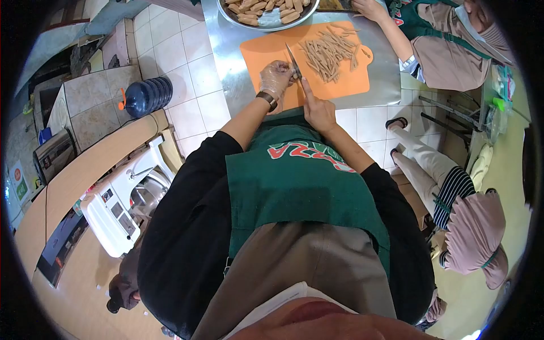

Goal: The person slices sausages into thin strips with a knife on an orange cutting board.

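An orange cutting board [255, 54] lies on the metal table in front of me. My left hand [276, 77], in a clear plastic glove, is closed at the board's near left part, its fingertips around a small light brown sausage piece mostly hidden by the fingers and blade. My right hand [319, 112] is wrapped round a knife [292, 58], index finger stretched along it, the blade pointing away beside my left fingertips. Thin cut sausage strips [328, 56] are heaped on the right of the board. Behind it, a metal bowl [226, 16] holds several whole light brown sausages [258, 8].
Across the metal table [226, 62], at the right, a co-worker's hand [369, 8] rests near a dark board [335, 4]. Another person [453, 192] stands behind on the right. At left are a blue water jug [148, 96] on the tiles and a white mixer [116, 209].
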`<state>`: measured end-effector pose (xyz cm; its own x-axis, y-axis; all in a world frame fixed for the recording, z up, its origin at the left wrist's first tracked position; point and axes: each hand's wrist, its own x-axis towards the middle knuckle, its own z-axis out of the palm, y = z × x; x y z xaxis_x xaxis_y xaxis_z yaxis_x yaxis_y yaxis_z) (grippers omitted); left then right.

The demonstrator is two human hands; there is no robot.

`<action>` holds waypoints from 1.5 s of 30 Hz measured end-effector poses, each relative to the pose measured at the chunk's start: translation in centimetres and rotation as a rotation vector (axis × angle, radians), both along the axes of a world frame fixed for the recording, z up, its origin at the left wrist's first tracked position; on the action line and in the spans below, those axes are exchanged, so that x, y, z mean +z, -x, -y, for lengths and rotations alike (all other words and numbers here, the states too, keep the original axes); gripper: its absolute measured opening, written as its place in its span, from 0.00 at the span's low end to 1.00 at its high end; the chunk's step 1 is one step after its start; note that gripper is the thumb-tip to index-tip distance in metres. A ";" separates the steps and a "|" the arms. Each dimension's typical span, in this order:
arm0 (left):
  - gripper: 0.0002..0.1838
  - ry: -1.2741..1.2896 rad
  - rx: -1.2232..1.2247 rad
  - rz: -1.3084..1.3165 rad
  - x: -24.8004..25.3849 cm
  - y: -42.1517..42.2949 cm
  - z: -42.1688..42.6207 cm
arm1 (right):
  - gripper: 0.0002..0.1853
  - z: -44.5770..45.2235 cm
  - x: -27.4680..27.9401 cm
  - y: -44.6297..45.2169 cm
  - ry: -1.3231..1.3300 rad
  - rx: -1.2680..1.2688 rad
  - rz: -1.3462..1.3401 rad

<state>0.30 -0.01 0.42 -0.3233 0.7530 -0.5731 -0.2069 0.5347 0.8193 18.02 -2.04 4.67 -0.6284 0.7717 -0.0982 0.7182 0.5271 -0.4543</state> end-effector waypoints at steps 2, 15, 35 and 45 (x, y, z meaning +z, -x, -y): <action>0.15 -0.014 -0.002 -0.002 -0.6 0.1 0.0 | 0.44 -0.3 -0.1 0.4 0.000 0.001 -0.006; 0.12 -0.070 -0.063 -0.226 1.0 0.3 0.2 | 0.43 0.1 -1.3 -0.9 -0.051 0.004 -0.118; 0.09 0.041 -0.252 -0.408 1.4 0.9 -1.1 | 0.44 0.3 -0.3 -0.8 0.085 -0.047 0.038; 0.05 0.054 0.065 0.335 1.4 1.1 -1.3 | 0.43 -0.2 0.1 -0.8 0.052 -0.052 0.017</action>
<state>-0.75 1.26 1.83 -0.1565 0.7027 -0.6940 -0.4945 0.5525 0.6710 18.86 -1.82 4.78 -0.5854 0.7969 -0.1494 0.7519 0.4646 -0.4678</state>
